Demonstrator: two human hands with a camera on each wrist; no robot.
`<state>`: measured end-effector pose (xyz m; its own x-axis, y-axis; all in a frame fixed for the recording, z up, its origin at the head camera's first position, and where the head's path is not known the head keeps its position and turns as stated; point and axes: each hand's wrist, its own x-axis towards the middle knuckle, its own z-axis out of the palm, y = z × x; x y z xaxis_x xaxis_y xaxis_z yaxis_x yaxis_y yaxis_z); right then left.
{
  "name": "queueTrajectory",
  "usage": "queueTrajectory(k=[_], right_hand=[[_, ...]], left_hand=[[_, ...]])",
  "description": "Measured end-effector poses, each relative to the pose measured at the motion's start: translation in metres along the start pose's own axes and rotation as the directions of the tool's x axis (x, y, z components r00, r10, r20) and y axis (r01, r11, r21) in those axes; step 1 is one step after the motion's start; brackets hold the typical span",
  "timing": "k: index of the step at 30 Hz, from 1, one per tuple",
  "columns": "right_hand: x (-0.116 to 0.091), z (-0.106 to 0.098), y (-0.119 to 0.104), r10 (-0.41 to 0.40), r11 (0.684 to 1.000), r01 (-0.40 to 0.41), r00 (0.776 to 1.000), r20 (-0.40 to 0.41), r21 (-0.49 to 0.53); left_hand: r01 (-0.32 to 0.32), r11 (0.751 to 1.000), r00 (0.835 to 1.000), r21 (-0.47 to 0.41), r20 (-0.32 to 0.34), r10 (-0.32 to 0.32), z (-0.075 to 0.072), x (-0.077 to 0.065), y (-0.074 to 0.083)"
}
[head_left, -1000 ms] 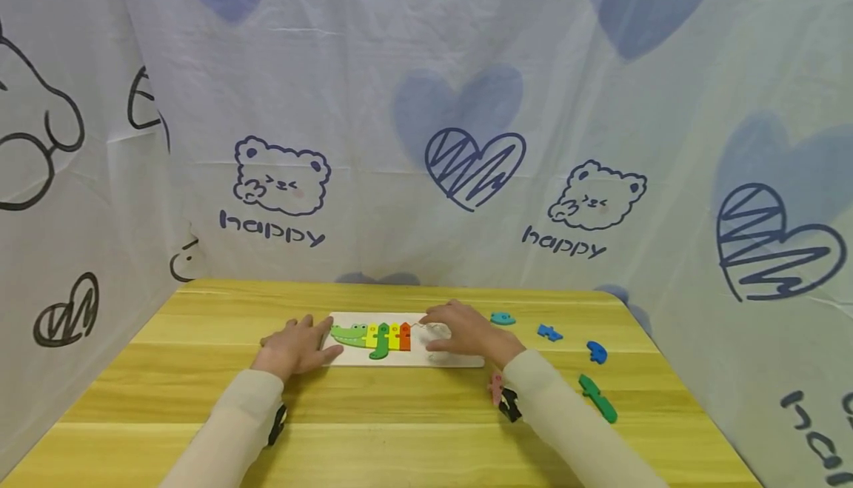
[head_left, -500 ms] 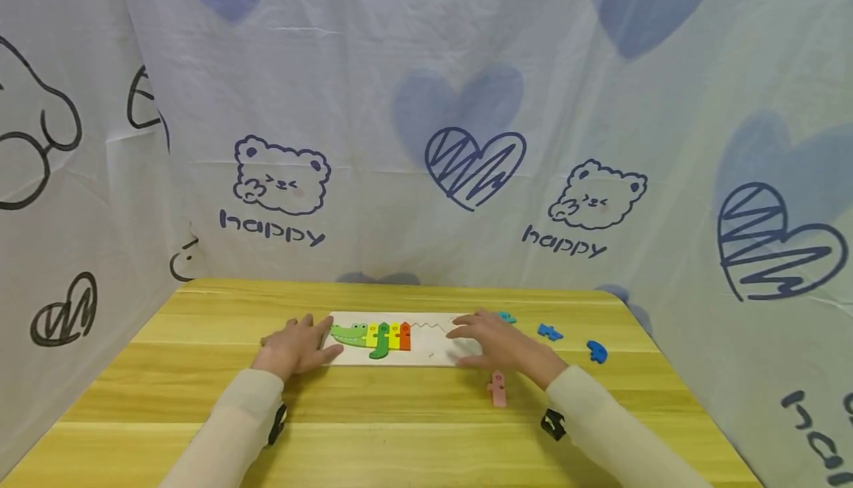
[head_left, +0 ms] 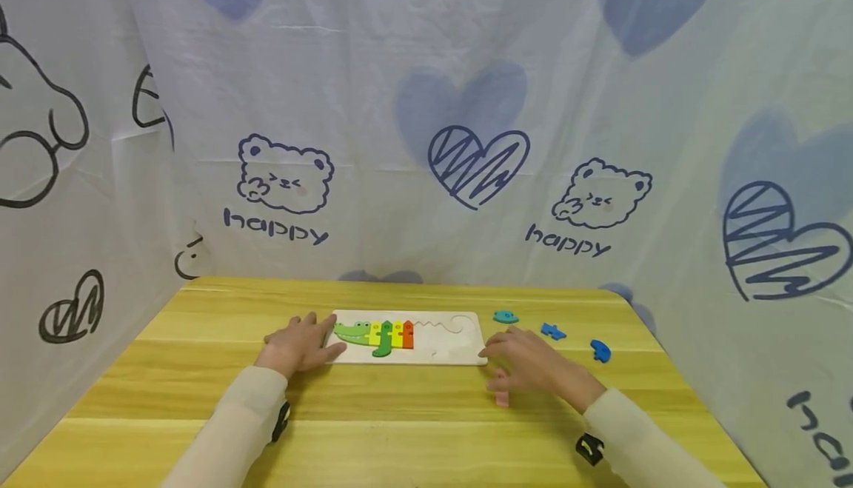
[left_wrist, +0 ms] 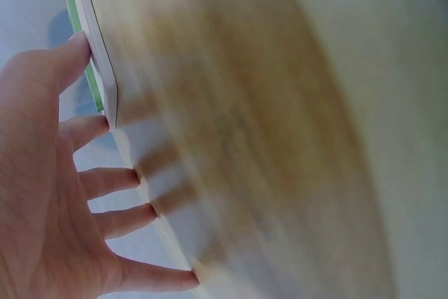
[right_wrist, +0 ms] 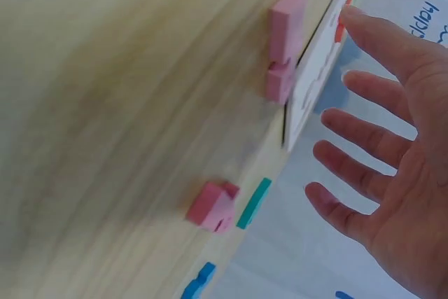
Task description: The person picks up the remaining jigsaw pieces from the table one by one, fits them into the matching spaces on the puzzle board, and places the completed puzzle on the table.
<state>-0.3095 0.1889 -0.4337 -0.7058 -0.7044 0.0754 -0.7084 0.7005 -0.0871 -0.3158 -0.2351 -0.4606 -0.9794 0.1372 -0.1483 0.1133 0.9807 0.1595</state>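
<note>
A white puzzle board [head_left: 449,347] lies on the table, with a green crocodile head [head_left: 352,333] and yellow, green and orange-red body pieces in its left half. My left hand [head_left: 300,346] rests at the board's left end, thumb [left_wrist: 73,57] on its edge and fingers spread on the tabletop. Just off the board's right front corner, my right hand [head_left: 526,358] hovers with fingers parted and nothing between them. It partly covers a pink puzzle piece [head_left: 503,398] in the head view. The right wrist view shows that long pink piece [right_wrist: 285,29] and a second pink piece [right_wrist: 212,206].
Right of the board lie a teal piece [head_left: 506,316], a small blue piece [head_left: 553,331] and a curved blue piece [head_left: 600,351]. The right sleeve [head_left: 640,429] crosses the table's right side. A patterned white cloth [head_left: 373,177] hangs behind the table.
My right hand has moved from over the board's right half rightward and towards me, down to the pink piece. The right forearm now hides the long green piece. My left hand stays put.
</note>
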Motion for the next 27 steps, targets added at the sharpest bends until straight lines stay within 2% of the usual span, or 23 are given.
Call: queueTrajectory(k=[5,9,23,27], right_hand=[[-0.01,0.004,0.004,0.005,0.999,-0.005,1.0,-0.005,-0.037],[-0.016,0.006,0.006,0.041,0.998,-0.041,0.999,0.004,-0.041],[-0.023,0.015,0.008,0.027,0.999,-0.028,0.999,0.028,0.027],[-0.023,0.017,0.008,0.006,0.999,-0.007,1.0,0.013,0.048]], left_hand=[[0.001,1.0,1.0,-0.009,0.0,-0.001,-0.001,0.0,0.001],[0.002,1.0,1.0,-0.006,-0.002,-0.002,0.0,0.0,0.001],[0.015,1.0,1.0,-0.019,0.02,-0.015,-0.001,0.001,0.001],[0.012,1.0,1.0,-0.019,0.007,-0.012,-0.001,-0.001,0.001]])
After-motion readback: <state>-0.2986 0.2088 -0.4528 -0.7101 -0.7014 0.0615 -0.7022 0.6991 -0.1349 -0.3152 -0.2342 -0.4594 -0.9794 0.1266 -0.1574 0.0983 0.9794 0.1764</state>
